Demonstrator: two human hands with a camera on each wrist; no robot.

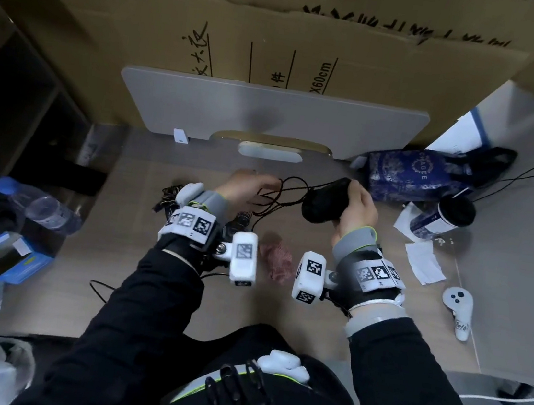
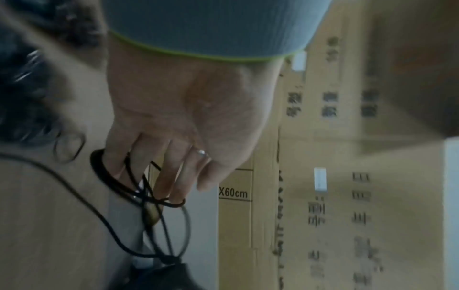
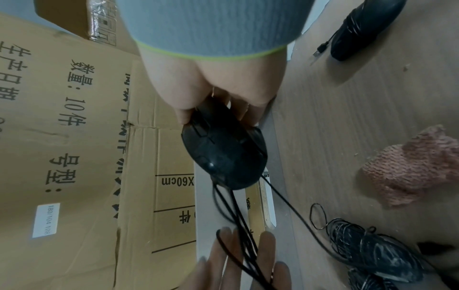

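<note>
My right hand (image 1: 358,209) grips a black wired mouse (image 1: 325,200) from its rear end and holds it above the desk, thumb on one side and fingers on the other (image 3: 185,114). The mouse's thin black cable (image 1: 290,185) runs left in several loops to my left hand (image 1: 247,184). In the left wrist view the cable (image 2: 146,188) is looped round the fingers of that hand (image 2: 174,176), and the mouse (image 2: 171,274) hangs at the bottom edge. The right wrist view shows the mouse (image 3: 223,149) with the cable (image 3: 238,215) crossing my left fingers (image 3: 237,259).
Other black mice with cables wound round them lie on the desk (image 3: 372,253) (image 3: 362,27), beside a pink knitted cloth (image 1: 277,258). A blue bag (image 1: 411,177), a cup (image 1: 440,216), a white controller (image 1: 458,309) sit right; a water bottle (image 1: 38,204) left. Cardboard boxes (image 1: 314,38) stand behind.
</note>
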